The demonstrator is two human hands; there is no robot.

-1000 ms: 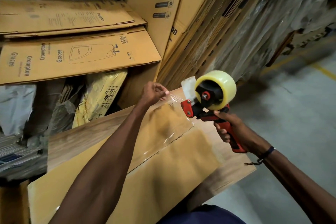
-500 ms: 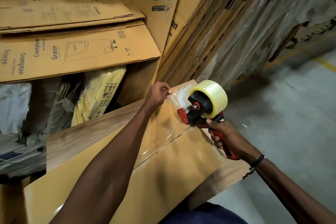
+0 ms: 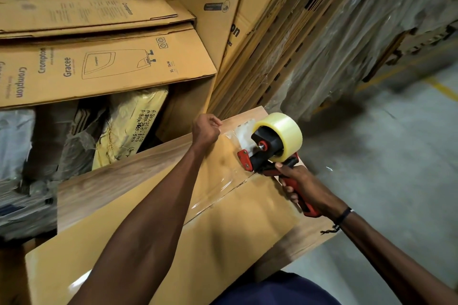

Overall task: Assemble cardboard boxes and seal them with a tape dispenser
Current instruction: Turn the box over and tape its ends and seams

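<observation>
Flattened cartons lie stacked at the left. The box sits low in the middle, its seam taped. The left hand pinches the tape end at its far edge. The right hand grips the tape dispenser, which rests on the box.

The cardboard box is matt brown, its seam covered by glossy clear tape. On the box, the tape dispenser is red and black plastic, carrying a translucent yellowish roll. Behind the box, flat cartons are printed matt cardboard beside crinkled plastic wrap.
</observation>
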